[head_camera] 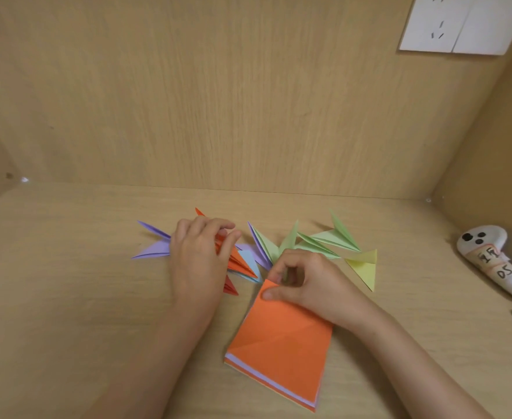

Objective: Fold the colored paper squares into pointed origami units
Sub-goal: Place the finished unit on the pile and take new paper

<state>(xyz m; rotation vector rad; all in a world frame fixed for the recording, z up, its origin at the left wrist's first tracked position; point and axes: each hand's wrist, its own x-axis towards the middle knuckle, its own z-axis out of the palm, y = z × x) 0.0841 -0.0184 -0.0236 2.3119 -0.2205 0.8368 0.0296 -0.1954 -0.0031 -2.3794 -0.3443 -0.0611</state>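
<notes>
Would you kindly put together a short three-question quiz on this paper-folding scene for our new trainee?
1. True or false: the right hand pinches a corner of the top orange sheet on the paper stack.
2. The rightmost folded unit is: A purple, B yellow, C red?
3. Fill in: the left hand grips a pointed unit coloured ____.
Key: 1 true; 2 B; 3 orange.

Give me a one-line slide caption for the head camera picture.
The right hand pinches the top orange sheet of the stack while the left hand holds a folded orange unit.
</notes>
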